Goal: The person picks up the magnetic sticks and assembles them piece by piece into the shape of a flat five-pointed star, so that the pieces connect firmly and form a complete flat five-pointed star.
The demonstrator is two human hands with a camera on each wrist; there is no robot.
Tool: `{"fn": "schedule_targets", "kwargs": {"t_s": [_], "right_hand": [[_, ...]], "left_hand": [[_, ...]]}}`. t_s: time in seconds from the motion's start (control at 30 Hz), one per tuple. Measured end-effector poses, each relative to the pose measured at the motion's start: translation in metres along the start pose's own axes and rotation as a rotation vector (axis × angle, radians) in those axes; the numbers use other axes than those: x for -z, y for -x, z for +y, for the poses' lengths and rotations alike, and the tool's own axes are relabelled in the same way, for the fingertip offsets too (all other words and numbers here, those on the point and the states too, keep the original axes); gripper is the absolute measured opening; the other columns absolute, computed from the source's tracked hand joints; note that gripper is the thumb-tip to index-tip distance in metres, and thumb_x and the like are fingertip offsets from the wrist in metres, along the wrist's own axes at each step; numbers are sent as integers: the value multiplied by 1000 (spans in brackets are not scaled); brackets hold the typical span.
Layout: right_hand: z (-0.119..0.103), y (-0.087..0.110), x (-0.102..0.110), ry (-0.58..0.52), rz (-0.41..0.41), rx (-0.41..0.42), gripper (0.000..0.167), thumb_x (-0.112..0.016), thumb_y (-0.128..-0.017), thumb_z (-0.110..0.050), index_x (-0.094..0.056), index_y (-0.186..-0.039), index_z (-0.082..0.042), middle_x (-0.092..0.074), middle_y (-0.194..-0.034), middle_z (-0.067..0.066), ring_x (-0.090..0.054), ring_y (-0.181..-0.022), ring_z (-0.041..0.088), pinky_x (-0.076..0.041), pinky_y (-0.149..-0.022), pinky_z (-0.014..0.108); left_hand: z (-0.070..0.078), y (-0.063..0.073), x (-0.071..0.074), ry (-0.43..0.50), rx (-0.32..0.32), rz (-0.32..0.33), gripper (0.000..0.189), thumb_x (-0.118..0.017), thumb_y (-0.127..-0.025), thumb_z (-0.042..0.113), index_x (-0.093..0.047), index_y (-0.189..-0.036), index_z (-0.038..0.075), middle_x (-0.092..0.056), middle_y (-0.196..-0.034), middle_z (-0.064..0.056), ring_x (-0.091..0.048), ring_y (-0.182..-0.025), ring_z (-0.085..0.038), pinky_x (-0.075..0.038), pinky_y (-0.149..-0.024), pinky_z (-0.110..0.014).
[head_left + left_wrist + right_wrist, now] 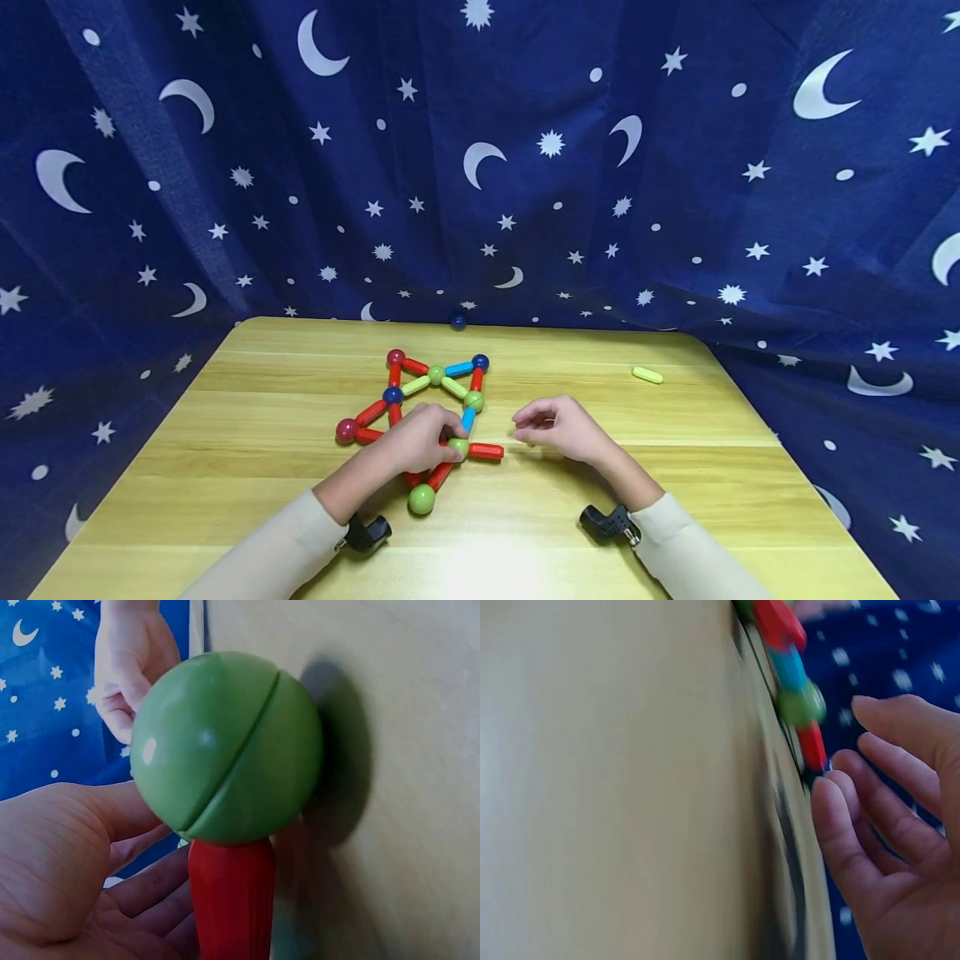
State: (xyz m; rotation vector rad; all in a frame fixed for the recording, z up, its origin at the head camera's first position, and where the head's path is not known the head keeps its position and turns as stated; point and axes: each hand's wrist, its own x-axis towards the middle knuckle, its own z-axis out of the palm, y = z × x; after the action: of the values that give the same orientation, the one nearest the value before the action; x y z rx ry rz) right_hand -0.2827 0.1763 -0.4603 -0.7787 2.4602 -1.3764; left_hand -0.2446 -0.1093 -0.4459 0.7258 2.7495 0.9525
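On the table lies a flat figure of magnetic rods and balls. My left hand [422, 439] reaches over its middle and pinches a green ball [458, 449] between thumb and fingers. From that ball a red rod [486, 451] sticks out to the right, its far end free. A blue rod [468, 419] runs from the ball toward another green ball [473, 402]. My right hand [561, 428] hovers right of the red rod, fingers loosely bent and holding nothing. In the left wrist view, a large green ball [225, 746] on a red rod [232, 900] partly hides my left hand [67, 862].
A loose yellow-green rod [647, 375] lies at the right back of the table [675, 467]. A dark blue ball [458, 321] sits at the back edge by the starry curtain [420, 167]. A green ball [422, 499] marks the figure's near corner, a red ball [347, 431] its left one.
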Motion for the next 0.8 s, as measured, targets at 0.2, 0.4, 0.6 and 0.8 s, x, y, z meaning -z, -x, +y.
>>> {"fn": "schedule_targets", "kwargs": {"t_s": [0.2, 0.4, 0.6, 0.8], "right_hand": [[21, 10, 45, 22, 239, -67, 28, -78, -91, -16, -74, -111, 4, -76, -100, 18, -71, -79, 21, -58, -70, 28], [51, 18, 92, 178, 478, -76, 24, -76, -94, -22, -77, -107, -2, -77, -104, 17, -67, -78, 6, -52, -68, 17], [80, 26, 129, 392, 620, -77, 17, -76, -93, -20, -79, -101, -5, -76, -108, 17, -68, -85, 15, -51, -71, 15], [102, 31, 155, 485, 567, -87, 25, -77, -90, -13, -75, -112, 0, -62, -131, 26, -51, -123, 46, -45, -100, 57]], "left_hand": [[0, 1, 0, 6, 4, -2, 15, -86, -84, 15, -79, -97, 15, -75, -91, 6, -64, -87, -8, -55, -83, -30], [-1, 2, 0, 4, 8, 2, 14, -85, -84, 15, -79, -97, 16, -74, -90, 8, -64, -87, -7, -55, -83, -30], [-1, 3, -1, 0, 8, 0, 14, -85, -84, 15, -79, -97, 16, -74, -90, 8, -64, -87, -7, -54, -83, -30], [1, 3, -1, -9, 15, 1, 15, -85, -85, 15, -78, -99, 16, -74, -92, 8, -66, -89, -9, -55, -85, -31]]}}
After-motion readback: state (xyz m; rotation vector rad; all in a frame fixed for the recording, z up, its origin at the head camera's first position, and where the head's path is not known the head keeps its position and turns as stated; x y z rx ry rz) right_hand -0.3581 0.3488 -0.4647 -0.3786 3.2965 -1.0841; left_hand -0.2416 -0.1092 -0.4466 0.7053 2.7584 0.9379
